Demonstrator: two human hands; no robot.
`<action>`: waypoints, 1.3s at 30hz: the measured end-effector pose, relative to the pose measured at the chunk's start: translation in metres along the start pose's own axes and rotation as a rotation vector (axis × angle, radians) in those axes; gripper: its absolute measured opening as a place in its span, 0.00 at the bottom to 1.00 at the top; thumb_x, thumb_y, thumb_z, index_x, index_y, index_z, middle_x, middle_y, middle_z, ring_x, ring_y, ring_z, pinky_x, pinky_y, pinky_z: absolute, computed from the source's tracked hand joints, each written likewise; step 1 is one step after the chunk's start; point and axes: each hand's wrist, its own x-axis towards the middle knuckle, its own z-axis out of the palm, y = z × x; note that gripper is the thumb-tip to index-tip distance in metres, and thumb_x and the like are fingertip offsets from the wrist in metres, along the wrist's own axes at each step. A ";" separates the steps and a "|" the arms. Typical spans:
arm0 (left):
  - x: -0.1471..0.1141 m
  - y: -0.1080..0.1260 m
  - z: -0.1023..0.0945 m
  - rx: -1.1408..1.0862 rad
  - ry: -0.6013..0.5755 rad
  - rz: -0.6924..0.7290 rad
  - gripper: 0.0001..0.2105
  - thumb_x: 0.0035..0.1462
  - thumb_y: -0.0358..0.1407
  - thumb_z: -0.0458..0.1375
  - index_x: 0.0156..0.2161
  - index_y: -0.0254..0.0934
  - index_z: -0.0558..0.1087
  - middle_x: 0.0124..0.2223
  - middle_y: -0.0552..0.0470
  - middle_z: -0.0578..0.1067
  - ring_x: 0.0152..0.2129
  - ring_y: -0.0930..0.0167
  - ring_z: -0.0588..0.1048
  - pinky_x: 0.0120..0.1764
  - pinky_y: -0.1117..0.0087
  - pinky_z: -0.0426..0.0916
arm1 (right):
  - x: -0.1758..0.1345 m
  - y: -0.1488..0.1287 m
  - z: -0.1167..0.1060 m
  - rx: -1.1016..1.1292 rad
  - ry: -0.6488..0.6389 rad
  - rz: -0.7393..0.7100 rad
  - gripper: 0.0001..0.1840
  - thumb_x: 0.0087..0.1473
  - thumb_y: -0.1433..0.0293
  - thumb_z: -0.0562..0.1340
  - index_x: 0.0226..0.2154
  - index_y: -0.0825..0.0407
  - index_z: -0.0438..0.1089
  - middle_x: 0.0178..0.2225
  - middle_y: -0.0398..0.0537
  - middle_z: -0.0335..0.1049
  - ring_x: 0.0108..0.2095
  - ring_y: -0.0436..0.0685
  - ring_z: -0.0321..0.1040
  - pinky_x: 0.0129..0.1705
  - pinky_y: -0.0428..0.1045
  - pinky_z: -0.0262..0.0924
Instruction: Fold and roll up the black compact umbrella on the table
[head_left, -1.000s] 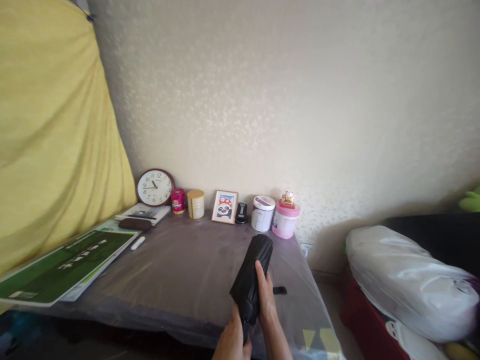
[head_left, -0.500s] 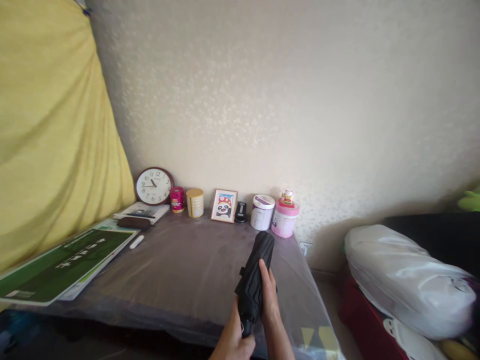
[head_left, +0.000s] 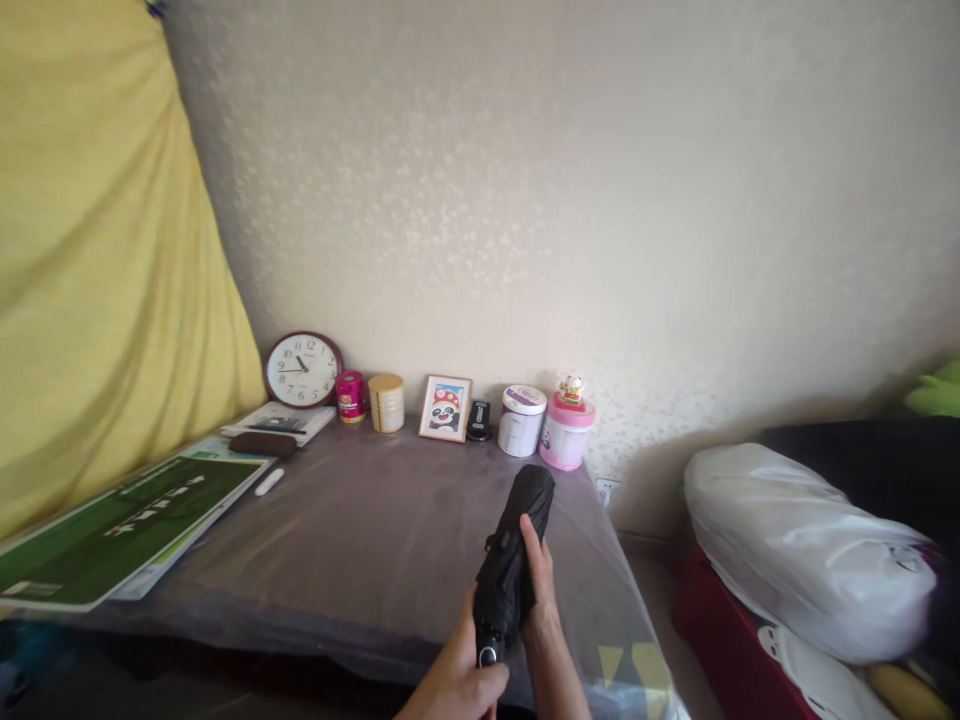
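Umbrella (head_left: 504, 575) of creased black fabric, elongated

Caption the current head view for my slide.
Left hand at the handle, right hand on the canopy: a folded black umbrella, grey tabletop beyond.

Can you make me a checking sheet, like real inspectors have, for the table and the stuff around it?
Surface: table with a grayish-brown cover.
Things in hand: black folded umbrella, pointing away from the person.
Clutter: clock, pink tin, yellow-lidded tin, panda picture and two tubs along the back; green sheet and brown case at left.
Hands: left hand grips the handle end; right hand holds the umbrella's right side.
Cables: none clearly seen.
Surroundings: yellow curtain left, patterned wall behind, white bag right.
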 end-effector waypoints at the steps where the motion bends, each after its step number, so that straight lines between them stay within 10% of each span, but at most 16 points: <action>1: 0.001 -0.001 0.001 0.026 0.029 0.013 0.40 0.48 0.29 0.47 0.61 0.38 0.27 0.30 0.54 0.73 0.19 0.73 0.72 0.24 0.72 0.67 | 0.000 0.000 0.000 -0.034 0.010 -0.017 0.29 0.45 0.51 0.61 0.43 0.55 0.66 0.25 0.44 0.71 0.26 0.55 0.69 0.27 0.48 0.64; 5: 0.007 -0.013 0.009 0.373 0.275 0.149 0.44 0.42 0.22 0.50 0.62 0.36 0.32 0.56 0.40 0.64 0.47 0.67 0.70 0.47 0.71 0.63 | 0.002 0.001 0.000 -0.211 0.104 -0.087 0.28 0.43 0.52 0.62 0.43 0.53 0.66 0.31 0.44 0.73 0.33 0.57 0.70 0.33 0.47 0.64; 10: 0.008 -0.020 0.011 0.607 0.339 0.055 0.44 0.41 0.20 0.50 0.63 0.37 0.35 0.61 0.39 0.55 0.46 0.63 0.70 0.45 0.70 0.64 | 0.006 0.003 -0.002 -0.231 0.204 -0.073 0.33 0.38 0.53 0.65 0.45 0.54 0.66 0.32 0.45 0.73 0.33 0.58 0.70 0.34 0.48 0.64; 18: 0.001 -0.003 -0.004 -0.224 -0.146 0.001 0.40 0.45 0.30 0.53 0.61 0.45 0.37 0.31 0.59 0.69 0.14 0.79 0.66 0.19 0.76 0.63 | -0.003 -0.004 0.001 -0.080 0.055 0.012 0.33 0.41 0.51 0.64 0.45 0.55 0.66 0.25 0.42 0.71 0.25 0.55 0.69 0.26 0.48 0.63; 21: 0.008 -0.016 0.001 -0.057 -0.003 0.072 0.40 0.45 0.28 0.51 0.61 0.44 0.36 0.41 0.51 0.71 0.19 0.76 0.71 0.24 0.73 0.67 | 0.000 -0.002 -0.001 -0.207 0.102 -0.075 0.32 0.40 0.53 0.65 0.45 0.55 0.66 0.31 0.45 0.73 0.31 0.57 0.70 0.32 0.48 0.64; 24: 0.013 -0.032 0.006 0.302 0.262 0.212 0.44 0.41 0.22 0.50 0.62 0.39 0.33 0.59 0.39 0.58 0.45 0.66 0.70 0.46 0.67 0.65 | 0.005 0.004 -0.003 -0.309 0.187 -0.134 0.32 0.37 0.54 0.66 0.44 0.54 0.67 0.34 0.46 0.74 0.36 0.58 0.70 0.36 0.48 0.63; 28: 0.012 -0.035 0.003 0.546 0.309 0.123 0.44 0.41 0.20 0.49 0.62 0.39 0.33 0.63 0.38 0.49 0.55 0.60 0.61 0.50 0.65 0.62 | 0.008 0.011 -0.004 -0.299 0.206 -0.101 0.32 0.37 0.54 0.67 0.43 0.54 0.67 0.35 0.47 0.74 0.38 0.60 0.70 0.37 0.49 0.64; 35: -0.005 -0.006 -0.009 -0.159 -0.084 0.017 0.42 0.46 0.29 0.51 0.62 0.43 0.31 0.27 0.59 0.70 0.18 0.75 0.71 0.23 0.75 0.65 | 0.002 0.006 -0.006 -0.076 0.075 0.070 0.34 0.40 0.52 0.64 0.46 0.57 0.66 0.29 0.46 0.73 0.28 0.59 0.70 0.31 0.51 0.66; 39: -0.001 -0.012 -0.005 -0.110 0.001 0.075 0.39 0.45 0.29 0.51 0.61 0.44 0.39 0.34 0.54 0.72 0.17 0.77 0.69 0.22 0.74 0.65 | 0.001 0.002 -0.003 -0.188 0.083 -0.012 0.33 0.39 0.54 0.65 0.45 0.56 0.66 0.32 0.46 0.74 0.33 0.59 0.70 0.34 0.50 0.65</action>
